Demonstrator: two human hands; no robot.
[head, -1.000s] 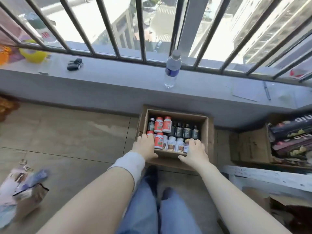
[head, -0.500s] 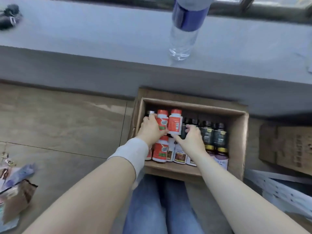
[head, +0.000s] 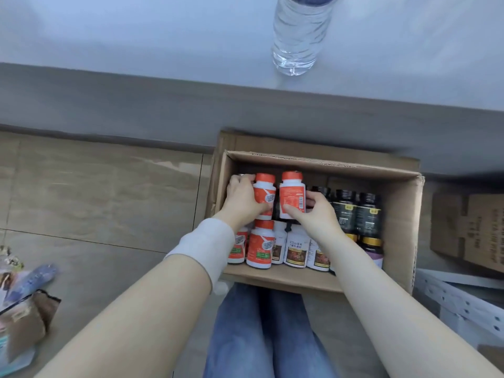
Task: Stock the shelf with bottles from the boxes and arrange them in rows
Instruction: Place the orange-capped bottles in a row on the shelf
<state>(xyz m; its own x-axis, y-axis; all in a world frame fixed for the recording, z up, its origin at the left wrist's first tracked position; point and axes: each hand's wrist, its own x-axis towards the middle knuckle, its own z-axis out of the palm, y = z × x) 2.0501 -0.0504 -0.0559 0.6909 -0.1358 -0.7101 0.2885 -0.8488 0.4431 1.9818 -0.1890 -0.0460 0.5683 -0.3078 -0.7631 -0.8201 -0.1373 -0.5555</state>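
Note:
An open cardboard box (head: 403, 227) on the floor holds several small bottles. My left hand (head: 242, 200) grips an orange-capped white bottle (head: 265, 190) in the back row. My right hand (head: 316, 212) grips the orange-capped bottle (head: 291, 192) beside it, thumb on its label. Both bottles stand higher than their neighbours. Dark bottles with black caps (head: 356, 211) stand at the right. White and orange bottles (head: 296, 248) fill the front row.
A clear water bottle (head: 298, 36) stands on the grey ledge (head: 136, 45) behind the box. Another cardboard box (head: 469, 230) and a white perforated shelf part (head: 461, 298) lie at the right. Packets (head: 24, 301) lie on the tiled floor at left. My jeans (head: 261, 336) are below.
The camera has tilted down and moved closer to the box. Both hands went from the box's near edge into the back row and took hold of the two orange-capped bottles.

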